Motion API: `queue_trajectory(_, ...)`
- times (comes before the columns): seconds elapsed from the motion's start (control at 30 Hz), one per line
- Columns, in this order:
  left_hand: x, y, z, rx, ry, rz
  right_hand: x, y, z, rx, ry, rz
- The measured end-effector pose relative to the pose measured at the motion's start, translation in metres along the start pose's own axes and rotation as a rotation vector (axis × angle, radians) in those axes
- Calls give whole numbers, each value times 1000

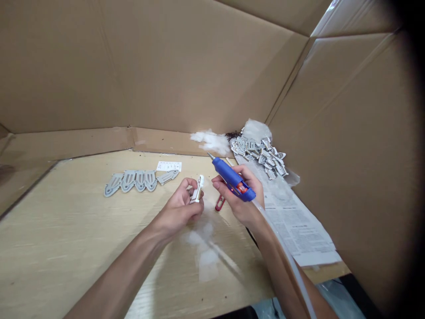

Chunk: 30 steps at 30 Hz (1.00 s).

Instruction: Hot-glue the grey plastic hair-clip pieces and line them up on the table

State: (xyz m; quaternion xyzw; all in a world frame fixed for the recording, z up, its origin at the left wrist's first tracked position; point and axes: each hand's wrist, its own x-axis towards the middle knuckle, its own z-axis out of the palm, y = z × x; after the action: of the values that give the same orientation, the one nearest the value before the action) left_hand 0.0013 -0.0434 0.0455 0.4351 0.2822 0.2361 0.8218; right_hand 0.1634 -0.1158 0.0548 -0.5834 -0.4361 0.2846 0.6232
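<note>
My left hand [186, 203] is closed around a small white and grey piece [198, 189], held upright over the middle of the table. Opposite it, my right hand [244, 195] grips a blue glue gun [234, 178] whose metal tip points up and to the left, apart from the piece. A pale glue stick or tube runs from the back of the gun down along my right forearm. Partly behind the right hand lies a red-handled tool [219, 203]. Several grey, pointed pieces [134, 180] stand in a row on the left, with a separate one [168, 177] beside them.
A printed white card [169, 166] lies at the table's back. White fluff [212, 141] and a heap of similar pieces [260, 153] are at the back right, near newspaper [295, 226]. Cardboard walls [159, 66] enclose the wooden table [83, 239]. Whitish patches mark its middle.
</note>
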Motion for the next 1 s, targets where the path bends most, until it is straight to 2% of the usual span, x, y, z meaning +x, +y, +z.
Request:
queue_trajectory(0.17, -2, 1, 4, -97, -63, -119, -1, 5, 0, 23, -47, 2)
queue_trajectory(0.33, -2, -1, 8, -102, -84, -111, -4, 7, 12, 82, -5, 13)
queue_trajectory(0.43, -2, -2, 7, -158, -141, -103, -7, 5, 18, 147, 18, 21)
queue_trajectory(0.63, -1, -5, 2, -271, -224, -100, -10, 4, 19, 182, 6, -18)
queue_trajectory(0.87, -1, -8, 0, -268, -227, -116, -15, 7, 20, 120, -11, -67)
queue_trajectory(1.0, 0, -11, 5, -212, -197, -115, -17, 8, 18, -89, 65, -124)
